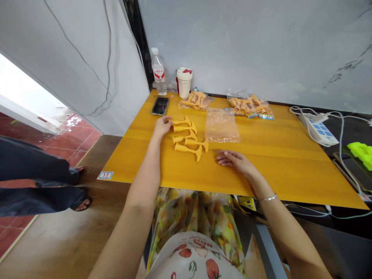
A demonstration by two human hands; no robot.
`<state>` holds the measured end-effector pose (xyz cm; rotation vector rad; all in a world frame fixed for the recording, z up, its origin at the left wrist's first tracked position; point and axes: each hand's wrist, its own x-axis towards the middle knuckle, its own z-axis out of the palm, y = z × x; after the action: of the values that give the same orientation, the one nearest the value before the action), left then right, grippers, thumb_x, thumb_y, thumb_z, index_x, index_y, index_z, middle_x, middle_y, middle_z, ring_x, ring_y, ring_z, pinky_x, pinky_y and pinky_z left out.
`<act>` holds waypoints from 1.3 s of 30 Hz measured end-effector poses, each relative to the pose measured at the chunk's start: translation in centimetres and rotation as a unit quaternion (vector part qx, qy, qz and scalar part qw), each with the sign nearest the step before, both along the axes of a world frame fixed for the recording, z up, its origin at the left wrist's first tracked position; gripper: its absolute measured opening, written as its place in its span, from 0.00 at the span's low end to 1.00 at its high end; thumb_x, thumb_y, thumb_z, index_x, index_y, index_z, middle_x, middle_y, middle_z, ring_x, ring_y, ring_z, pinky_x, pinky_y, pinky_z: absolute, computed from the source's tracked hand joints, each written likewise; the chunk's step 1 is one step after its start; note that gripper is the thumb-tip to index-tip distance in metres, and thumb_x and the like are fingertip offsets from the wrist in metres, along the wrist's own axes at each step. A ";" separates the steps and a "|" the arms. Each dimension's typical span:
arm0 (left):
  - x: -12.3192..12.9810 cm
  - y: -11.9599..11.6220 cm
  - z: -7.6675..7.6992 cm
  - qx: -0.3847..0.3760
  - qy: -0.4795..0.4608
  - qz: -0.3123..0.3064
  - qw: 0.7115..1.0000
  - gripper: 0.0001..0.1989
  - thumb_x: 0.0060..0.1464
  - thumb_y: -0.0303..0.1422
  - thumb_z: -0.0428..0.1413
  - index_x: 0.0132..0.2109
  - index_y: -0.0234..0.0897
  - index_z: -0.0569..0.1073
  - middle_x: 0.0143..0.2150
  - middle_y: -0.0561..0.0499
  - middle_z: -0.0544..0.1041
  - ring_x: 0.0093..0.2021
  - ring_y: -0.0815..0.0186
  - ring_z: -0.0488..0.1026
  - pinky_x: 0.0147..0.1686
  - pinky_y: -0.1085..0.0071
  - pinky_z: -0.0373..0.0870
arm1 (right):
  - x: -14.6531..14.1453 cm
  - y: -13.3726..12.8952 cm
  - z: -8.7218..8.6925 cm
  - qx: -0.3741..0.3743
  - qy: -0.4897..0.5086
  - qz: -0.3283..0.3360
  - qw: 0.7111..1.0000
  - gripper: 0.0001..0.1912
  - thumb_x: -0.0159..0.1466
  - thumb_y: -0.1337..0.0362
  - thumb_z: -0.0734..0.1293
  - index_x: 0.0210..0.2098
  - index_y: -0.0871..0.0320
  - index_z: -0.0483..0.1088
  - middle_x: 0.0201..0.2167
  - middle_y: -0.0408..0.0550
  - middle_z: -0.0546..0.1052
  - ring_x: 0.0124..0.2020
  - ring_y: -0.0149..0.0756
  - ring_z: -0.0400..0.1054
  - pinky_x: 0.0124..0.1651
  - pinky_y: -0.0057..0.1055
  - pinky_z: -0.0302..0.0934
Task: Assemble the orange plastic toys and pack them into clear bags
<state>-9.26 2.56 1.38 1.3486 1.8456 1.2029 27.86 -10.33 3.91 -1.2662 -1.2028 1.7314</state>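
My left hand pinches the handle end of the farthest yellow toy hammer, which looks like plastic. Below it on the table, several more hammers of the same kind lie with their heads to the right, the nearest being a yellow hammer. My right hand rests on the tabletop to the right of the group, its fingers stretched out and holding nothing. A flat clear plastic bag lies just beyond the right hand.
Along the back stand a water bottle and a white cup, with a phone in front. Two filled bags, a left bag and a right bag, hold orange-yellow pieces. A power strip sits right. Someone's legs show left.
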 end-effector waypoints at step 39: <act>20.6 -6.0 6.3 0.165 0.400 -0.339 0.836 0.22 0.62 0.19 0.44 0.60 0.33 0.70 0.53 0.38 0.78 0.55 0.57 0.75 0.55 0.61 0.70 | 1.6 -10.5 0.4 0.057 0.222 -0.398 0.888 0.16 0.52 0.61 0.78 0.38 0.54 0.73 0.36 0.45 0.82 0.35 0.29 0.77 0.41 0.24 0.74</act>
<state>11.34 -3.41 7.66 2.7110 1.3610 0.5980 29.47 -20.83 4.29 -1.0027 -0.4016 1.2013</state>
